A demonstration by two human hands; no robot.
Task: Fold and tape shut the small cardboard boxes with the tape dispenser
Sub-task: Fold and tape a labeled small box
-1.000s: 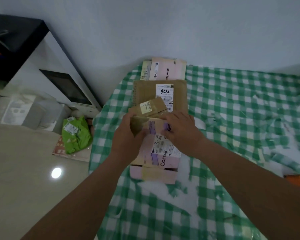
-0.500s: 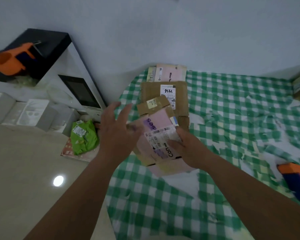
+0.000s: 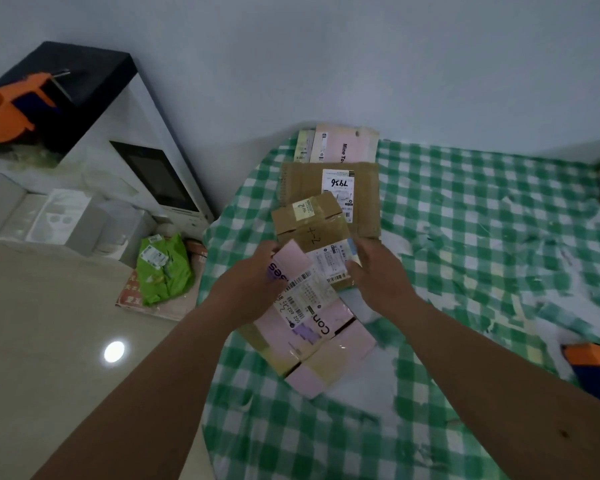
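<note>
Both hands — left hand (image 3: 246, 289), right hand (image 3: 381, 271) — grip the pink box (image 3: 312, 327) (table-edge side).

You are looking at a flattened pink box (image 3: 312, 341) lying skewed on the green checked cloth (image 3: 465, 237), white shipping label up. Just beyond the pink box, a small brown box (image 3: 309, 223) is sitting taped, overlapping a flat brown box (image 3: 364, 202). The orange-and-blue tape dispenser (image 3: 596, 368) is lying well right of the pink box
</note>
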